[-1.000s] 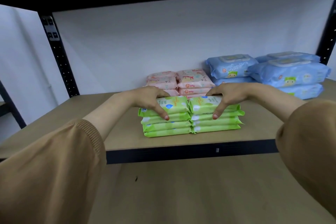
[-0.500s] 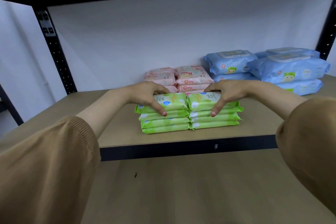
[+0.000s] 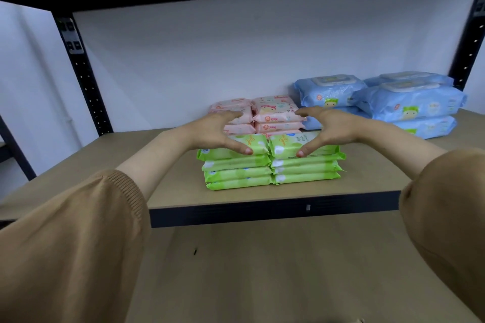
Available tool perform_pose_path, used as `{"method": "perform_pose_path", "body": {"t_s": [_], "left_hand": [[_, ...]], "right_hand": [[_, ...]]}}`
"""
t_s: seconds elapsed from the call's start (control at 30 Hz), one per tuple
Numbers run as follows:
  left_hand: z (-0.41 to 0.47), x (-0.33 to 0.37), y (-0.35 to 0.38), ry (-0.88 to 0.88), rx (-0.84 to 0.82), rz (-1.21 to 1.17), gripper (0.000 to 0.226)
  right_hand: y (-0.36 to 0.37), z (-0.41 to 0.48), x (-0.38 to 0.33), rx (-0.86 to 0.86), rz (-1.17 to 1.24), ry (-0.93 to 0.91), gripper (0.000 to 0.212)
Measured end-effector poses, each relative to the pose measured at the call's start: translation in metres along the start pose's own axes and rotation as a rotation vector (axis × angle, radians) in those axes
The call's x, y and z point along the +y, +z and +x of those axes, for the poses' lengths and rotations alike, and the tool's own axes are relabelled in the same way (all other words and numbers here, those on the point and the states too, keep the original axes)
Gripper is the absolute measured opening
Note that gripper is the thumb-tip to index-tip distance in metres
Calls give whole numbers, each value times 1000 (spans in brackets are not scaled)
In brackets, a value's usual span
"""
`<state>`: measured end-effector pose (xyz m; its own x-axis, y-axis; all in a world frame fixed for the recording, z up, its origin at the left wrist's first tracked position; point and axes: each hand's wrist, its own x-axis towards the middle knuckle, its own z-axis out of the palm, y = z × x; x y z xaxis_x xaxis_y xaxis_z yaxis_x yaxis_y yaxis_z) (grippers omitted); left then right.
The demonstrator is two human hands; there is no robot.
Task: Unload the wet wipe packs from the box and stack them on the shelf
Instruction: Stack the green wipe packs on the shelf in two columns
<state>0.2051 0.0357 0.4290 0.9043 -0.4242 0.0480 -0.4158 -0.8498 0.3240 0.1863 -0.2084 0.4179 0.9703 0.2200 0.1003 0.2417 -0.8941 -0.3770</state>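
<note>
**Twin green stacks sat near the shelf lip under two spread hands**

Through the head camera I watched the left hand [image 3: 220, 134] and the right hand [image 3: 328, 131] arch over the lime-green soft-plastic wet wipe packs [image 3: 237, 173]. Each hand was spread wide and held nothing. Its thumb tip touched the front edge of a top pack and its fingers reached toward the back. Whether the fingertips met the rear edges, I could not tell.

The packs stood in two touching stacks, four high as far as I could count. They sat on the flat tan fibreboard shelf [image 3: 367, 183], near its dark front rail and just in front of the pale pink soft wipe packs [image 3: 275, 113]. The bulky light-blue wipe packs with flip lids [image 3: 409, 105] lay at the back right. The box was out of view.

The risk, in my judgement, lay in the wrappers. They looked slick and pillowy, and the top packs overhung those beneath. A thumb dragging as a hand came away could slide a top pack forward. So near the edge, it might drop to the lower tan board [image 3: 262, 270]. A push backward could nudge the pink stacks instead.

The green packs were flat and rectangular, with crimped ends, white cloud-like print and small blue marks. I judged they would squash rather than resist.
</note>
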Motion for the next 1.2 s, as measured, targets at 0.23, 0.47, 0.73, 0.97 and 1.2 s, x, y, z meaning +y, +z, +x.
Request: {"method": "perform_pose_path", "body": {"t_s": [0.23,0.47,0.73,0.97,1.2], "left_hand": [[-30,48,-19,87,103,150,92],[-52,84,-10,183,114,248,98],[-91,105,60,221,95,224,98],[-122,88,152,174,-68,178,98],[-143,54,240,123,-260,159,99]], "right_hand": [[-29,-34,-21,221,-200,-48,99],[-41,-86,-28,302,-279,-19,96],[18,-160,-14,245,-214,95,95],[111,-202,8,48,-176,185,99],[202,-225,28,-139,-167,246,100]]}}
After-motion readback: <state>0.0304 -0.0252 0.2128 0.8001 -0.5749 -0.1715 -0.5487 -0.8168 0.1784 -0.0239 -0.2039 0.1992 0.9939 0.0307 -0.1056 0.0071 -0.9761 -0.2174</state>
